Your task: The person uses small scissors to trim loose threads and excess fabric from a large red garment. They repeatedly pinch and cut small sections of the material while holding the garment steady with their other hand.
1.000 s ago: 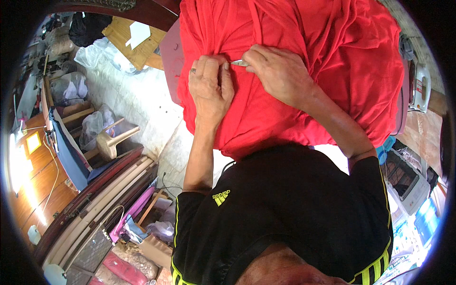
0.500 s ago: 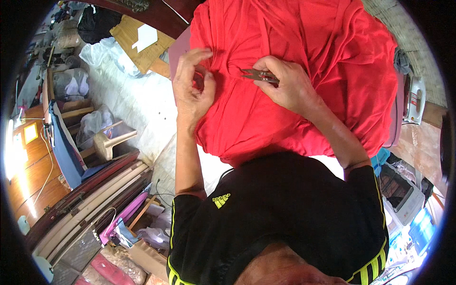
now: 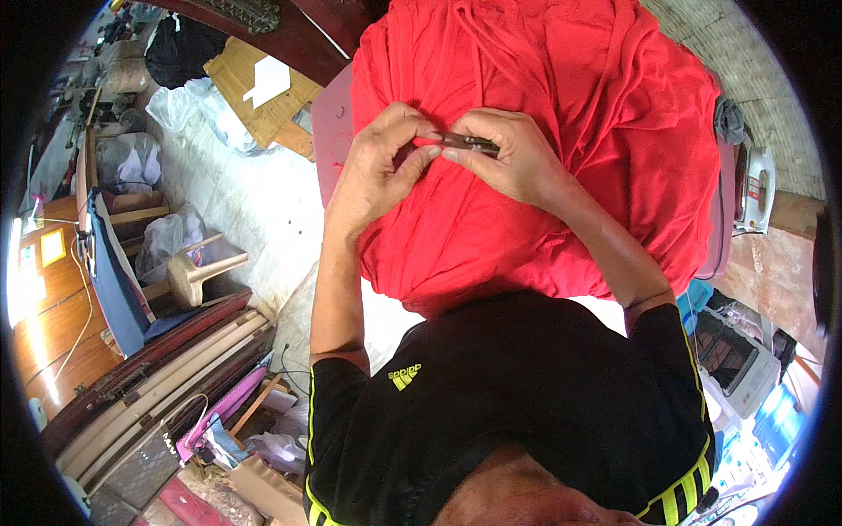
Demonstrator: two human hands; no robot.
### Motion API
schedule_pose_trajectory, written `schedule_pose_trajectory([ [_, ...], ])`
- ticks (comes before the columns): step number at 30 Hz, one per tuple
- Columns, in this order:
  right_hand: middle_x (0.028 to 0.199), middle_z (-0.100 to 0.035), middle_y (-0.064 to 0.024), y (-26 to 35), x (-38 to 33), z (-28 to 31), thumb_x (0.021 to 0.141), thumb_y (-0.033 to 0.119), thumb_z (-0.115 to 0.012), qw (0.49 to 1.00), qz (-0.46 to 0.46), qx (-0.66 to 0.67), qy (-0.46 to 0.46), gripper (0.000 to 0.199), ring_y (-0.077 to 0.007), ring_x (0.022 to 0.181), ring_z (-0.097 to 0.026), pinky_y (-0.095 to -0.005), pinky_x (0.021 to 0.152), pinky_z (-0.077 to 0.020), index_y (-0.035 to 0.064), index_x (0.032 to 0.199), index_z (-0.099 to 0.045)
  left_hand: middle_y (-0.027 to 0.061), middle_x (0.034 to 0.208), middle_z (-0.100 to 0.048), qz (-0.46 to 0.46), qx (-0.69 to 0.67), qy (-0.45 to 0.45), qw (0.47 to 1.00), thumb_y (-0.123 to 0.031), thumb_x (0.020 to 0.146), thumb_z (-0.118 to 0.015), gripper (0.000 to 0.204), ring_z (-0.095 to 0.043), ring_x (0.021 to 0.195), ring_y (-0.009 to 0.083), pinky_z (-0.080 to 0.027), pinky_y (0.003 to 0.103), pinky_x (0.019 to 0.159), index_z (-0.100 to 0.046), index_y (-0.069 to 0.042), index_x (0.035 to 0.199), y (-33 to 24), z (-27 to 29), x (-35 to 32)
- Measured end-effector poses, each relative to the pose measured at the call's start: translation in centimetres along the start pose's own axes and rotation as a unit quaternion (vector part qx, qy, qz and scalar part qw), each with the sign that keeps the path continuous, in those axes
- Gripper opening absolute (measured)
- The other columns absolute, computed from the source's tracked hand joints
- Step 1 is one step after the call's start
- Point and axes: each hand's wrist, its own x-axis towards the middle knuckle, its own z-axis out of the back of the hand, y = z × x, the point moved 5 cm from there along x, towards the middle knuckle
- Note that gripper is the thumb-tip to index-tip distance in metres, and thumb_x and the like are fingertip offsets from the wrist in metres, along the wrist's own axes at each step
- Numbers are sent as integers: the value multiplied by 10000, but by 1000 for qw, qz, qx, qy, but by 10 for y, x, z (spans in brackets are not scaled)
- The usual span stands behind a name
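A large heap of red cloth [image 3: 640, 184] lies gathered in front of me, over a mauve surface [image 3: 331, 114] whose edges show at the sides. My left hand [image 3: 381, 162] is closed in a pinch on a small fold of it. Wrapped in my right hand [image 3: 517, 158] is a pair of small dark thread snips [image 3: 471, 143], tips pointing left at the pinched spot. Both thumbs nearly meet there, and the fingers partly hide the blades. A few red thread bits rest on the mauve surface beside my left hand.
To the left are a wooden stool [image 3: 197, 276], a blue padded board [image 3: 118, 272], stacked long boards [image 3: 167, 386] and plastic bags [image 3: 206, 110]. A white iron-like appliance [image 3: 759, 188] stands at the right. A grey-white machine [image 3: 737, 364] sits at lower right.
My left hand has moved right and closed from a loose, empty curl into a pinch on the red cloth. The snips now meet it there. The cloth has shifted slightly left.
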Motion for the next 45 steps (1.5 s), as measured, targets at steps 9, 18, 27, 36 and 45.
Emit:
schedule_pose_trajectory([
  [9,727,-470,82,-26,2,0,971,206,-651,972,-123,199,3,188,-23,702,-437,-243,624,-385,37,890,-649,2,885,-543,54,-145,65,986,-70,837,-786,206,-492,700,98,-388,263,585,-682,-23,1010,17,-13,2],
  [18,750,-557,60,-7,5,1,961,187,-679,992,-31,120,-19,161,-27,705,-483,-222,637,-418,33,924,-649,-29,893,-618,123,-215,65,967,-84,865,-767,140,-448,657,39,-349,240,555,-693,-34,973,30,-15,-6],
  [27,808,-552,-13,3,11,22,974,193,-645,996,-12,65,57,168,-88,750,-506,-274,675,-429,31,1011,-618,-66,871,-611,108,-218,45,969,-130,858,-789,170,-402,627,32,-321,227,544,-700,-56,983,33,-18,-5],
  [36,802,-531,-30,7,15,23,984,225,-618,986,11,-16,167,205,-123,736,-491,-297,672,-416,23,1018,-617,-32,837,-580,113,-208,73,969,-134,854,-792,189,-422,640,48,-340,237,553,-697,-49,994,25,-13,0],
  [45,981,-589,9,-9,16,15,962,144,-667,969,-35,185,159,227,-85,880,-542,-262,821,-460,28,1137,-582,-7,991,-660,90,-275,155,945,-129,998,-623,134,-584,815,45,-467,194,677,-692,-26,1050,20,-2,14],
])
